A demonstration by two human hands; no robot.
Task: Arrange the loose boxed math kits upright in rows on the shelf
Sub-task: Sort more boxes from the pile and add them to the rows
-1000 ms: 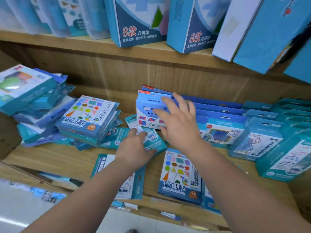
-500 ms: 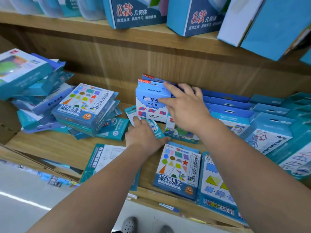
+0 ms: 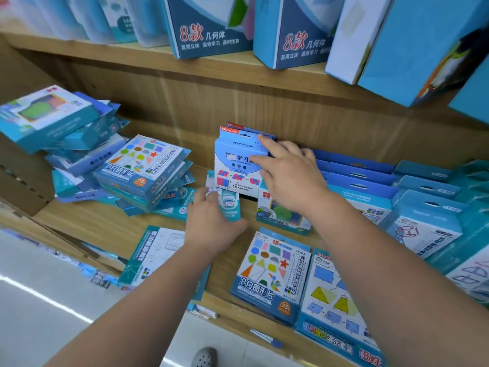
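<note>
Against back panel (image 3: 185, 102), upright white kit (image 3: 232, 168) in right grip (image 3: 291, 181)

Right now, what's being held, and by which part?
The right hand grips the upright white-and-blue kit by its upper right edge, thumb on the front. The left hand rests on a flat teal kit; a grip cannot be told.
</note>
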